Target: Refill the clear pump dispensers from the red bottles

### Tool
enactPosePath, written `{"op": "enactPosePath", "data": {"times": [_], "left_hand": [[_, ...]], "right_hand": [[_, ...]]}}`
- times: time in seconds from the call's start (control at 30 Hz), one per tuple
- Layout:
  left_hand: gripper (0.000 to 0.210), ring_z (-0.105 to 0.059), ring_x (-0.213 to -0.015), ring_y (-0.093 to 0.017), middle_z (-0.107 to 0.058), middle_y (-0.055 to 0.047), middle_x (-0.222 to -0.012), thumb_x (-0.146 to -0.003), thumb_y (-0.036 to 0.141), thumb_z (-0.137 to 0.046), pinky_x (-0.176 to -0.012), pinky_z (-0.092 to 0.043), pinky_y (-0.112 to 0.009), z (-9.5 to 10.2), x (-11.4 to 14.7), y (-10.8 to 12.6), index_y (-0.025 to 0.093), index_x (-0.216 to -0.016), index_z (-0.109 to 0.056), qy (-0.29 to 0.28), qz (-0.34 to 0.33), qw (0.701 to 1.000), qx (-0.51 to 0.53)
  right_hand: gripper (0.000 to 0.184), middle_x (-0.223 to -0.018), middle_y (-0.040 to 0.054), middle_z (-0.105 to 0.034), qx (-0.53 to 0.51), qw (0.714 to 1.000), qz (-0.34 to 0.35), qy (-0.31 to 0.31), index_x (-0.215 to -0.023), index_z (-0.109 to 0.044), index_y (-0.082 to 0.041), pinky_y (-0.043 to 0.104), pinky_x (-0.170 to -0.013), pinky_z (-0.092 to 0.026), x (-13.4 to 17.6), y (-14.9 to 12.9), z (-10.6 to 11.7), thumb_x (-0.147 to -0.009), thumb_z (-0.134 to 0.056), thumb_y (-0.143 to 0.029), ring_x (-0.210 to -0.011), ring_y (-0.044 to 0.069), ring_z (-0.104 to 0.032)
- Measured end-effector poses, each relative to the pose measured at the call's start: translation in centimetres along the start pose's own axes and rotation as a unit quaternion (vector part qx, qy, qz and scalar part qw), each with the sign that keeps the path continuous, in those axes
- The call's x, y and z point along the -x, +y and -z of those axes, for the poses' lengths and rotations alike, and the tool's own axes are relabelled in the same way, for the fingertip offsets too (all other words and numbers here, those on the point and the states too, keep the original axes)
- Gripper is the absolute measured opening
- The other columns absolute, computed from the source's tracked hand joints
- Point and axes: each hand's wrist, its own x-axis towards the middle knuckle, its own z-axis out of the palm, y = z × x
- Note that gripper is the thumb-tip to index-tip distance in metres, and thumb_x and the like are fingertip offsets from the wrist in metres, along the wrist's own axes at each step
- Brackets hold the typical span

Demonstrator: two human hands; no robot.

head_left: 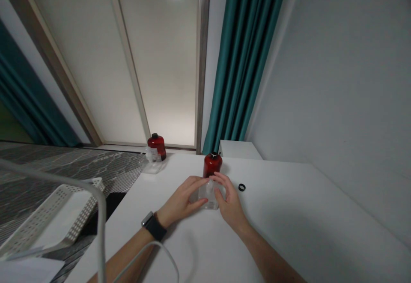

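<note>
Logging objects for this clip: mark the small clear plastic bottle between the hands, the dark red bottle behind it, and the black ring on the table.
small clear plastic bottle (pixel 209 194), head view, its front face.
dark red bottle (pixel 212 165), head view, its body.
black ring (pixel 242 187), head view, its rim.

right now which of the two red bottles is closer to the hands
The red bottle just behind the clear container both hands hold; the other red bottle stands far off at the table's back left edge.

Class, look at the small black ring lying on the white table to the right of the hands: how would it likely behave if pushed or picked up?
The black ring looks tiny and thin, so probably very light. It lies flat on the smooth white table, so a push would likely slide it; on edge it might roll. Its low profile may make pinching fiddly.
</note>
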Motion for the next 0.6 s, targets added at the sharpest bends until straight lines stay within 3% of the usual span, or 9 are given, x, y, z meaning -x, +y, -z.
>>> {"op": "enactPosePath", "data": {"times": [0.2, 0.37, 0.5, 0.6], "left_hand": [[0.052, -0.054, -0.118, -0.025, -0.057, -0.010, -0.129, -0.091, 0.027, -0.065, -0.102, -0.048, -0.042, -0.06, -0.01, -0.01, 0.027, -0.139, -0.046, 0.006, 0.006, 1.000, -0.004], [0.058, -0.053, -0.119, -0.024, -0.055, -0.010, -0.130, -0.091, 0.026, -0.065, -0.103, -0.048, -0.042, -0.11, 0.01, -0.11, 0.029, -0.143, -0.041, -0.002, 0.006, 1.000, -0.004], [0.057, -0.052, -0.119, -0.024, -0.054, -0.010, -0.129, -0.091, 0.025, -0.065, -0.103, -0.047, -0.042, -0.12, 0.03, -0.14, 0.029, -0.143, -0.042, -0.007, 0.006, 1.000, -0.004], [0.058, -0.053, -0.118, -0.025, -0.053, -0.010, -0.128, -0.091, 0.025, -0.065, -0.102, -0.048, -0.043, -0.13, 0.05, -0.09, 0.030, -0.143, -0.042, -0.005, 0.014, 1.000, -0.004]], "right_hand": [[0.039, -0.108, 0.0063, -0.067, 0.041, 0.999, 0.004, 0.018, -0.124, -0.057, -0.023, 0.040, -0.098, -0.049, -0.01, 0.04, -0.05, -0.085, -0.054, -0.017, -0.104, 0.021, -0.064], [0.045, -0.120, 0.0085, -0.066, 0.021, 1.000, -0.005, -0.013, -0.131, -0.051, -0.024, 0.042, -0.104, -0.045, 0.06, 0.36, -0.28, -0.087, -0.052, -0.015, -0.114, 0.022, -0.061], [0.042, -0.108, 0.0065, -0.066, 0.039, 0.999, 0.000, 0.014, -0.128, -0.054, -0.022, 0.041, -0.101, -0.047, 0.05, 0.43, -0.24, -0.086, -0.054, -0.017, -0.105, 0.021, -0.063], [0.044, -0.113, 0.0071, -0.067, 0.028, 1.000, 0.006, 0.002, -0.132, -0.050, -0.023, 0.041, -0.103, -0.046, 0.08, 0.24, -0.17, -0.088, -0.053, -0.018, -0.109, 0.021, -0.062]]}}
